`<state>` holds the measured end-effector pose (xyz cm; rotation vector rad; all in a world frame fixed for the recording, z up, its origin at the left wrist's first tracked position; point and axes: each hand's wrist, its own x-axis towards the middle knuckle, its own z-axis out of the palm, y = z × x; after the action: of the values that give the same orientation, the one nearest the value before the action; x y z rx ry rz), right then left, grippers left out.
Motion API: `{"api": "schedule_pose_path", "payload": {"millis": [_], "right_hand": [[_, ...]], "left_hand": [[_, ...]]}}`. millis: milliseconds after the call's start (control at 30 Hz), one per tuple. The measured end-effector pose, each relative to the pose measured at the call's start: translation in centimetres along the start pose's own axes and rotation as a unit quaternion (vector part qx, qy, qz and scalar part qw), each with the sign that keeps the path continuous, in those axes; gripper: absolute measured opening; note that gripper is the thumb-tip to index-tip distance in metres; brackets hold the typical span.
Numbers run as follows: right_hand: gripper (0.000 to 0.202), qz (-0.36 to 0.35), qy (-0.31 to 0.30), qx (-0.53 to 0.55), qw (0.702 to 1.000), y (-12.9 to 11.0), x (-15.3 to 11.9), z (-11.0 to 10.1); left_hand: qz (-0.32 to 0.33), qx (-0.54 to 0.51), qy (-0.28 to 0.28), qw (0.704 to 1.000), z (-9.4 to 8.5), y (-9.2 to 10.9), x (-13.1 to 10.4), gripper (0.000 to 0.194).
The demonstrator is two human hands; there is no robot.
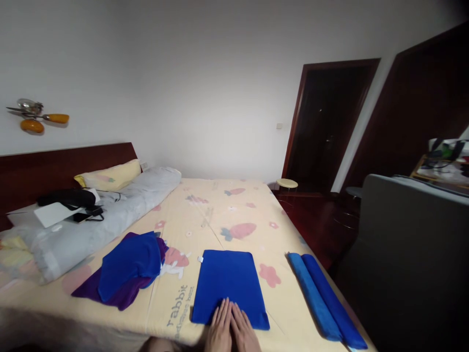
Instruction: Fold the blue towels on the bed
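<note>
- The left hand (220, 327) and right hand (245, 331) lie flat side by side on the near edge of a folded blue rectangular cloth (229, 283) — fingers straight, pressed together, gripping nothing.
- The cloth lies on the bed's pale yellow cartoon-print sheet (220, 210).
- Left of it — a loose blue-and-purple cloth heap (126, 274); right, two rolled blue cloths (324, 298).

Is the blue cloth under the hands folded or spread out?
Folded: the blue cloth lies as a neat flat rectangle, both hands pressing its near edge.
</note>
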<state>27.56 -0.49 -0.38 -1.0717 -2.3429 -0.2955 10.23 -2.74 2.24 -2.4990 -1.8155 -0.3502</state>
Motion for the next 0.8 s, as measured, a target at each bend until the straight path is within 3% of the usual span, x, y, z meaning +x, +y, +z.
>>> {"api": "schedule_pose_path", "payload": {"millis": [100,200,367,567,700,800], "right_hand": [[0.068,0.006,0.016,-0.008,1.0,-0.4,-0.9,0.7],[0.071,0.036,0.02,-0.037,0.998,2.1,-3.5,-0.8],[0.056,0.108,-0.066,-0.039,0.991,6.0,-6.9,-3.3],[0.048,0.109,-0.103,-0.051,0.987,6.7,-5.3,-2.5],[0.049,0.074,-0.083,-0.074,0.991,7.2,-3.7,-2.9],[0.043,0.051,-0.077,-0.073,0.993,7.5,-3.3,-4.2]], "left_hand": [[0.025,-0.008,-0.008,1.0,0.4,0.2,-0.6,0.07],[0.039,0.0,0.012,0.999,-1.4,-2.9,-2.2,0.068],[-0.026,0.026,0.006,0.999,-3.8,-7.8,-4.9,0.06],[-0.047,0.074,-0.002,0.996,-3.2,-8.5,-4.5,0.066],[-0.045,0.064,-0.086,0.993,-3.1,-8.8,-2.9,0.063],[-0.044,0.032,-0.108,0.993,-3.7,-9.3,-2.6,0.059]]}}
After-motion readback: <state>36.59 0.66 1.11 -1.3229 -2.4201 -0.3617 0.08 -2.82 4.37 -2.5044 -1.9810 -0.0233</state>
